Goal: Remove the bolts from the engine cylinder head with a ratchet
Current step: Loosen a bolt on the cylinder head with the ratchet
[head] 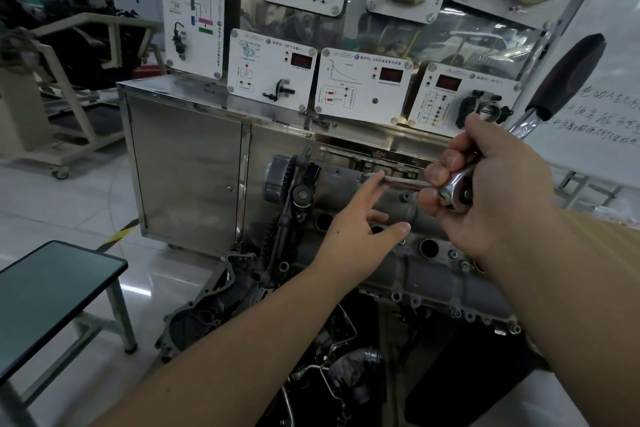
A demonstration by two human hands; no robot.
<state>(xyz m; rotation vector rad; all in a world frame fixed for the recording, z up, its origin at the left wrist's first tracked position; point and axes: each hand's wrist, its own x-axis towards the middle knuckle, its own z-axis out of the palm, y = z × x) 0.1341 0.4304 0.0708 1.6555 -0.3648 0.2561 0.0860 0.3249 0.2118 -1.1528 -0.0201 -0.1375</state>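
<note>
my right hand (491,184) grips the ratchet (457,189); its extension (398,181) runs left to a far-edge bolt (363,177), left hand (360,229) loosely open, steadying it.

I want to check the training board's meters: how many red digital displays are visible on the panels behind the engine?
3, in one row: left panel display, middle panel display, right panel display above the right hand. Others may lie outside the view.
</note>
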